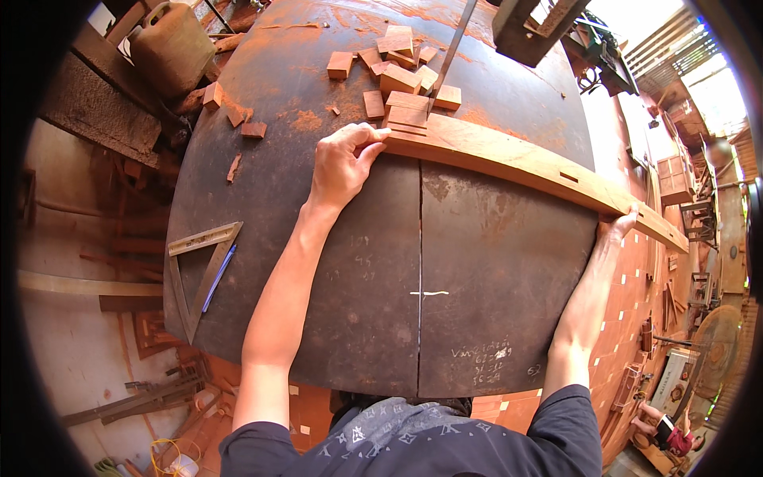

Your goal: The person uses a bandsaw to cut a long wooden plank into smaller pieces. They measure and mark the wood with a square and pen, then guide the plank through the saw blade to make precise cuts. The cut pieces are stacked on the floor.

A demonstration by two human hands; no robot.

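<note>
A long reddish wooden beam (509,155) lies aslant on the dark metal saw table (358,238), with a mortise slot cut in its upper face. Its left end, which shows saw cuts, meets the thin upright band saw blade (451,60). My left hand (343,163) pinches that end, thumb and fingers together, a short way left of the blade. Farther along, beyond the table's right edge, my right hand (619,225) grips the beam from the near side; some of its fingers are hidden under the wood.
Several wooden offcuts (397,78) are heaped behind the blade amid orange sawdust. A triangular set square (205,236) and a blue pen (219,278) lie at the table's left. The saw's upper guide (534,28) hangs overhead. Another person (675,436) is at far right, near a fan (717,350).
</note>
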